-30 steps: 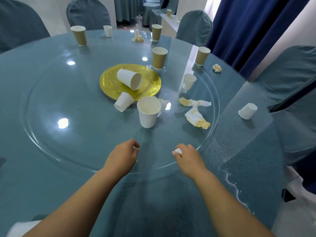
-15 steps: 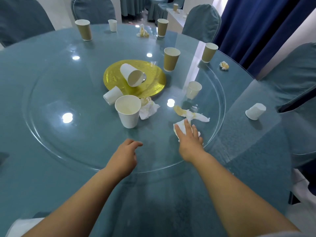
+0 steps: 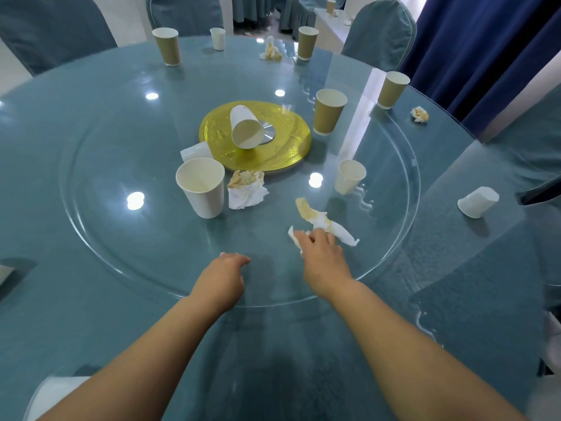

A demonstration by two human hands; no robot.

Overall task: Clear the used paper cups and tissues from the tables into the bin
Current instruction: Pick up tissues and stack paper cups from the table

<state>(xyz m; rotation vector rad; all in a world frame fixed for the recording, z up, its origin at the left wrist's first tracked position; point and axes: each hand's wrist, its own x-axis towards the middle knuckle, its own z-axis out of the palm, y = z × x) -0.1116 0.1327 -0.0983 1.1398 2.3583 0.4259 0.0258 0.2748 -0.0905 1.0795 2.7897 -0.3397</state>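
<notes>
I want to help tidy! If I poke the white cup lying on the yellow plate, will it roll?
Probably: the white cup lies on its side on the yellow plate, so a nudge may roll it in a curve. It looks empty, so probably light and easily crushed.

cup (image 3: pixel 202 186) upright | stained tissue (image 3: pixel 246 190) beside it | white tissue (image 3: pixel 294 237) under right hand (image 3: pixel 321 256)

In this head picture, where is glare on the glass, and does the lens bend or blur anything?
Head view: round white lamp reflections dot the glass turntable, and a pale window streak runs beside the nearest brown cup. Head view: the wide lens bows the table edge and chairs; the right hand gripping the tissue looks slightly soft.
</notes>
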